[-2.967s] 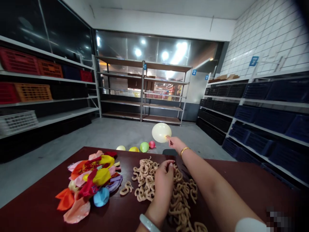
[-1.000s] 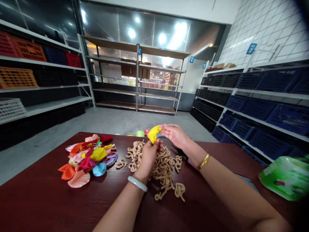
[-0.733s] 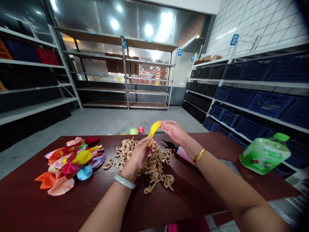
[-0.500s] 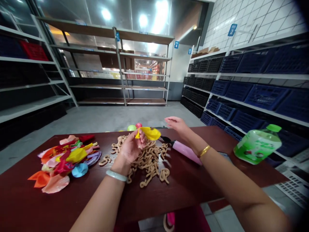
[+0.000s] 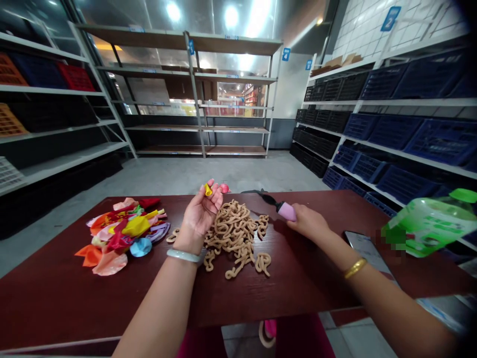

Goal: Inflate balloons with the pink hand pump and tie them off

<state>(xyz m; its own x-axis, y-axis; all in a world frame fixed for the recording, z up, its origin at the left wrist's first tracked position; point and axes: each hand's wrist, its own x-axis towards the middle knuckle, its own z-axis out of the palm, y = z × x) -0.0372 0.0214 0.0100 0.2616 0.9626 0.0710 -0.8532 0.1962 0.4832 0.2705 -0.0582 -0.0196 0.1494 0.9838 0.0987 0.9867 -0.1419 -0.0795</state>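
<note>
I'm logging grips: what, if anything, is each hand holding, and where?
Left hand: yellow rubber balloon, in the fingers, apparently near its open end. Right hand: pink-and-black cylindrical pump, by its pink body.

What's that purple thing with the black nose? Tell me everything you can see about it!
The purple thing looks like smooth plastic, with a rounded pale purple body and a narrow black nose pointing away from the person and a bit left. The right hand holds its near end and hides some of it. It's to the right of the curly tan pieces. I can't tell whether it touches the table.
</note>
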